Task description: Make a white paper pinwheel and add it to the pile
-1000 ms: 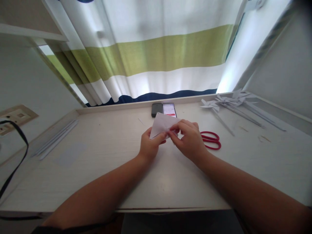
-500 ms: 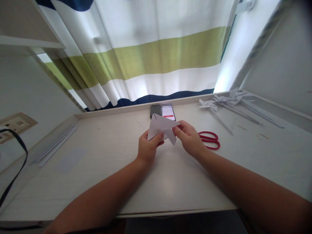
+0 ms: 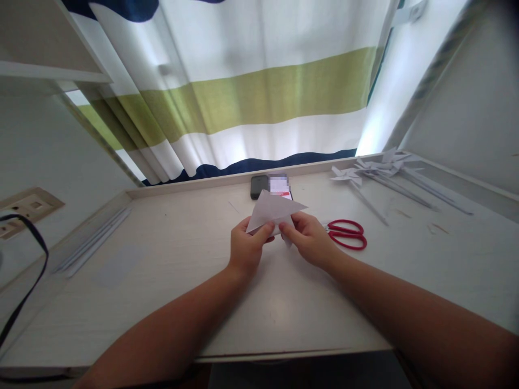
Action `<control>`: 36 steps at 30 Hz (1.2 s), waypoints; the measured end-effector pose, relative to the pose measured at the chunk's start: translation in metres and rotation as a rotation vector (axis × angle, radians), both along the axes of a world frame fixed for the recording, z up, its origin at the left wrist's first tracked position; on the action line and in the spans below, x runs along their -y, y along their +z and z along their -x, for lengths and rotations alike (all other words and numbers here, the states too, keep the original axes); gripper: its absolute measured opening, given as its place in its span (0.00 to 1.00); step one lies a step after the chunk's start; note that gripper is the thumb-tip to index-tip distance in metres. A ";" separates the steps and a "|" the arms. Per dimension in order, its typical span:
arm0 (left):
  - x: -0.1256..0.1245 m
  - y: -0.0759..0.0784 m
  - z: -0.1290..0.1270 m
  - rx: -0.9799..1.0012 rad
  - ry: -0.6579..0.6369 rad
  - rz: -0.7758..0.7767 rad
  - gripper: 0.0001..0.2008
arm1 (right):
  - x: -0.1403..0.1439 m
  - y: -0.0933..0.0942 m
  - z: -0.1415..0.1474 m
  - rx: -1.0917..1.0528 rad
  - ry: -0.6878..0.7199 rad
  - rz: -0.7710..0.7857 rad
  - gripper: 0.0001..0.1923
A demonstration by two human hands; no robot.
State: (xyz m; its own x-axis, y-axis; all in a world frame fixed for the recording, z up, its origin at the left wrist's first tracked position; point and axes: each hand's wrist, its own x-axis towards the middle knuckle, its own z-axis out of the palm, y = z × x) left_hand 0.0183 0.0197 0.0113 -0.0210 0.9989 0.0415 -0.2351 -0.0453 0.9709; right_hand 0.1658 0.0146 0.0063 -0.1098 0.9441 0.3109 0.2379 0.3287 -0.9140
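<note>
A folded piece of white paper [image 3: 271, 209] with pointed flaps is held up above the desk between both hands. My left hand [image 3: 248, 243] is closed on its lower left edge, thumb on top. My right hand [image 3: 307, 236] pinches the lower right part, its thumb close to the left thumb; the fingers beneath are partly hidden. Red-handled scissors [image 3: 347, 234] lie just right of my right hand, their blades mostly hidden behind it. Beyond the paper, a phone with a lit screen [image 3: 279, 185] lies beside a dark rounded object [image 3: 259, 187].
Several white paper pinwheels [image 3: 347, 175] on sticks lie at the back right of the white desk [image 3: 170, 302]. Rolled paper sticks [image 3: 97, 240] and a pale flat sheet [image 3: 121, 267] lie at left. A black cord [image 3: 38, 237] hangs near the wall socket [image 3: 32, 208]. A curtain [image 3: 243, 97] hangs behind.
My right hand has moved left and inward, from the paper's right tip to its lower edge near the left thumb. The lower flap is now largely covered. More of the scissors shows.
</note>
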 end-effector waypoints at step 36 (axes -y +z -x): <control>-0.003 -0.007 0.005 -0.267 0.033 -0.166 0.13 | 0.009 0.010 0.005 0.001 0.028 0.149 0.17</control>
State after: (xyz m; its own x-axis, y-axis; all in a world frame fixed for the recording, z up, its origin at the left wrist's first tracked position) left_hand 0.0129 0.0226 0.0044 -0.0201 0.9770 0.2125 0.0313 -0.2118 0.9768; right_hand 0.1610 0.0056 0.0160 -0.1373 0.9762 0.1677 0.2316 0.1962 -0.9528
